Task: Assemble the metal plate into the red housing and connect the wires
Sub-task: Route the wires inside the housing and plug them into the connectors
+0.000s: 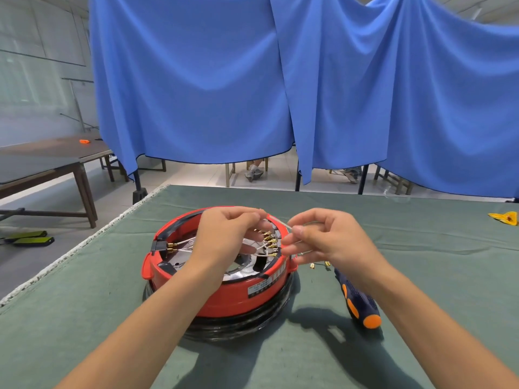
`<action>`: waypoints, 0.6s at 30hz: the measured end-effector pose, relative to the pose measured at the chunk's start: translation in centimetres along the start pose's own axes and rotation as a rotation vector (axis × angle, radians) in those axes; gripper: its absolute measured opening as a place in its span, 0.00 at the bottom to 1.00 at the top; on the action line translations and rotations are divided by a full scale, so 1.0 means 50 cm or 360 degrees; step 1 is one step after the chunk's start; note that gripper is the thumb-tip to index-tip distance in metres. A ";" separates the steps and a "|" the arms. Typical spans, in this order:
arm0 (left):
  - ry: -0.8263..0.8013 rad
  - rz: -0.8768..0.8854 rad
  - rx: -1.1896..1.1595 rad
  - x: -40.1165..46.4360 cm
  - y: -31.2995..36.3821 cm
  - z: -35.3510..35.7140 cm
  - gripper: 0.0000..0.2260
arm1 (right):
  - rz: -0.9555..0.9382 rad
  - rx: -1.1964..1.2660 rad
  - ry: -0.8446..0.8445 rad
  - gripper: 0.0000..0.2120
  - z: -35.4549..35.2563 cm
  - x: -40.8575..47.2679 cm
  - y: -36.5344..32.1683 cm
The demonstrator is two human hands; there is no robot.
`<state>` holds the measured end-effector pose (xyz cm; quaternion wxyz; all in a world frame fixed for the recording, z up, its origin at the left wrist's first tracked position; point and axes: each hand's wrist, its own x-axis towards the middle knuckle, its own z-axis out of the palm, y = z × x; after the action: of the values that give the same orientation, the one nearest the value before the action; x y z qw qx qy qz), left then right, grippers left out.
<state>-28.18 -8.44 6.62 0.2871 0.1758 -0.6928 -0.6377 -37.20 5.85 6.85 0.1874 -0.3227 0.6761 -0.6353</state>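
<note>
The round red housing (238, 293) stands on a black base in the middle of the green table. A shiny metal plate (247, 269) lies inside it. White wires with brass terminals (269, 242) run across the plate to the housing's right rim, and more reach a black block at its left rim. My left hand (224, 234) hovers over the housing, its fingers curled round a white wire near the far rim. My right hand (323, 237) is just right of the housing and pinches the same thin white wire (283, 224) between thumb and forefinger.
A screwdriver (358, 301) with a dark blue and orange handle lies right of the housing. Loose brass terminals (320, 265) lie by my right wrist. A yellow object (504, 219) sits at the table's right edge. Blue curtains (252, 80) hang behind, wooden tables stand at left.
</note>
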 end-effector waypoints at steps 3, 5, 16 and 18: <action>-0.0013 -0.0076 -0.0081 0.000 0.003 -0.007 0.05 | 0.0029 -0.0009 -0.0068 0.04 0.011 0.000 0.011; 0.0019 -0.0100 -0.0046 0.000 0.002 -0.008 0.04 | 0.0023 0.0029 -0.0046 0.04 0.014 -0.001 0.014; 0.0034 -0.0108 -0.0351 -0.001 0.010 -0.004 0.02 | 0.0048 0.0108 -0.0073 0.07 0.024 -0.005 0.017; 0.0058 -0.0106 -0.0371 -0.003 0.005 -0.001 0.02 | 0.0043 0.0108 -0.0098 0.06 0.026 -0.006 0.015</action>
<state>-28.01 -8.38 6.84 0.2969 0.1759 -0.6024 -0.7198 -36.27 5.10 5.89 0.2273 -0.3264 0.6524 -0.6452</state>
